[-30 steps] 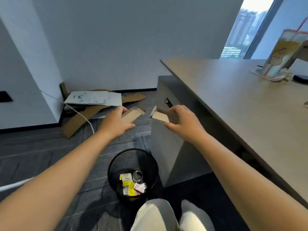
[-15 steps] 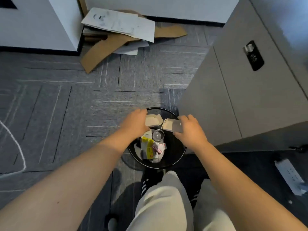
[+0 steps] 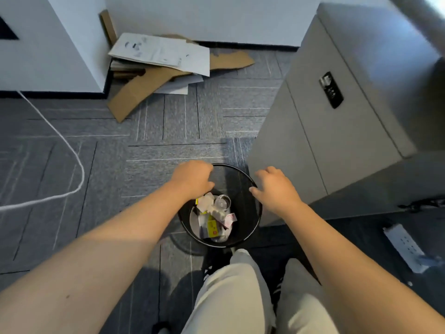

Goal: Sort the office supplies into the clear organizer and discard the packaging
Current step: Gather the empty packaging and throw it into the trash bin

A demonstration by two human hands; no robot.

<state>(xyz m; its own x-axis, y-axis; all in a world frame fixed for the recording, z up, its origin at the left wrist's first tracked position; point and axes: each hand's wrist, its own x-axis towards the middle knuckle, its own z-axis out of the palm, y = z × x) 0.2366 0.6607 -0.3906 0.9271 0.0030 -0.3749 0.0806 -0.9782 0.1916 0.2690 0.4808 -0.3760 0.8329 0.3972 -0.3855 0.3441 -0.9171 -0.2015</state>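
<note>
Both hands hold nothing. Left hand point(image 3: 192, 178) hangs over the far-left rim of the bin, fingers loosely curled downward, nothing between them. Right hand point(image 3: 274, 189) hangs over the right rim, fingers relaxed and slightly spread, palm down, also nothing in it.

Black mesh wastebasket point(image 3: 250, 189) sits on the floor directly below and between the two hands. Packaging scraps point(image 3: 209, 220) lie in the bottom of it: whitish card pieces, yellow-and-red wrappers, a small white slip with red print, all jumbled. Clear round cup or lid point(image 3: 222, 203) rests among them near the top of the pile; cannot tell which it is.

Person's legs in light trousers point(image 3: 231, 297) show at the bottom edge, just behind the wastebasket, with dark shoes partly visible.

Grey cabinet point(image 3: 337, 131) stands just right of the wastebasket, with a black lock panel point(image 3: 331, 89) on its face. Grey carpet tiles point(image 3: 144, 153) cover the floor. Flattened brown cardboard point(image 3: 144, 90) and white printed sheets point(image 3: 161, 53) are piled against the far wall, well apart from the bin. White cable point(image 3: 60, 141) curves across the floor at left. White power strip point(image 3: 404, 247) lies on the floor at right, near the cabinet's shadow.
</note>
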